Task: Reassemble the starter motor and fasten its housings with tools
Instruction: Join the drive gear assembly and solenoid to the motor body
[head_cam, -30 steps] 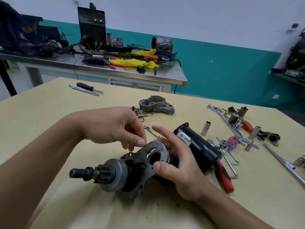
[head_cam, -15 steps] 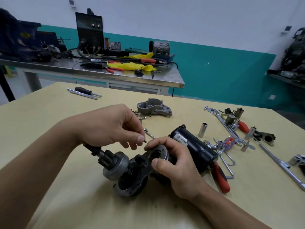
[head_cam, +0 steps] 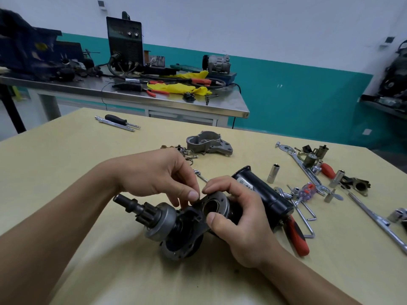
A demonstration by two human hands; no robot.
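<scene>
The bench point(head_cam: 66, 172) carries everything. One starter motor point(head_cam: 266, 194) lies on its side near the front edge, with the black can pointing away to the right and the pinion shaft point(head_cam: 132, 205) pointing left.

The starter motor is probably heavy, rigid steel, with its weight in the can. The smooth can would likely roll, so the better hold is around the can or on the flat end plate point(head_cam: 189, 236). The greasy-looking pinion shaft is a poor place to hold.

Two hands work on it. The right hand point(head_cam: 248, 230) grips the round flange, with the thumb on its face and the fingers curled over the top. The left hand point(head_cam: 154, 172) pinches thumb against forefinger at the flange's upper rim. I cannot tell whether a small part sits between the tips.

One grey nose housing point(head_cam: 209, 143) waits farther back, apart from the motor. It looks like cast metal, light but stiff, and could be picked up by its ears.

Two red-handled tools are on the bench. One point(head_cam: 297, 236) lies just beside the can and the other point(head_cam: 328, 170) lies among the sockets. One black-handled screwdriver point(head_cam: 115, 118) lies far to the left.

One socket point(head_cam: 273, 173) stands upright alone behind the can. One long bolt point(head_cam: 200, 175) lies just past the fingertips. It is small and could easily roll.
</scene>
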